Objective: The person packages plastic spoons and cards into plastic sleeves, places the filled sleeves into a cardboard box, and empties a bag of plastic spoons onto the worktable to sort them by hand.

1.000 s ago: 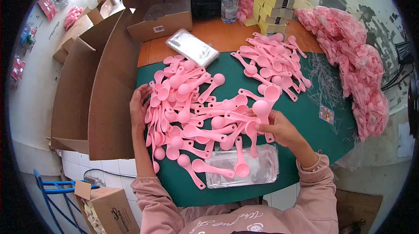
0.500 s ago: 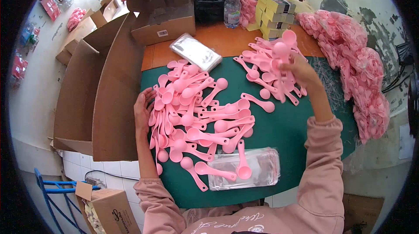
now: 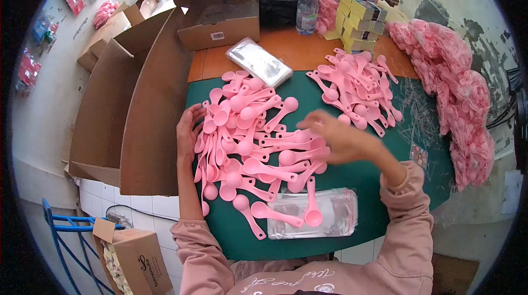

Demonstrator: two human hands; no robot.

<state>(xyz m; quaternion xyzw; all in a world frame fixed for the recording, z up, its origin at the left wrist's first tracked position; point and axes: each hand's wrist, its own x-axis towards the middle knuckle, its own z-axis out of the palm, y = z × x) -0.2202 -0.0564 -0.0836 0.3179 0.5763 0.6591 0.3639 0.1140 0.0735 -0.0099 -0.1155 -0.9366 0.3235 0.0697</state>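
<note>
Pink plastic measuring spoons (image 3: 242,130) lie in a big heap on the green table mat. Along the heap's left side rests my left hand (image 3: 188,133), fingers stretched out and touching the spoons. My right hand (image 3: 344,138) hovers over the heap's right edge, smeared by motion; whether anything is in its fingers cannot be made out. A smaller pile of the same spoons (image 3: 357,83) sits farther back on the right. Near the front, a stack of clear plastic bags (image 3: 338,215) lies flat, with a spoon (image 3: 312,207) on top of it.
Open cardboard boxes (image 3: 148,102) stand along the left. Behind the heap lies another pack of clear bags (image 3: 259,63). A water bottle (image 3: 308,3) and stacked yellow-edged cards (image 3: 360,20) are at the back. Bagged pink spoons (image 3: 456,91) line the right side.
My right hand has let go of the spoons it held over the right pile and moved left and toward me to the big heap. My left hand stays beside the heap; the view has shifted slightly.
</note>
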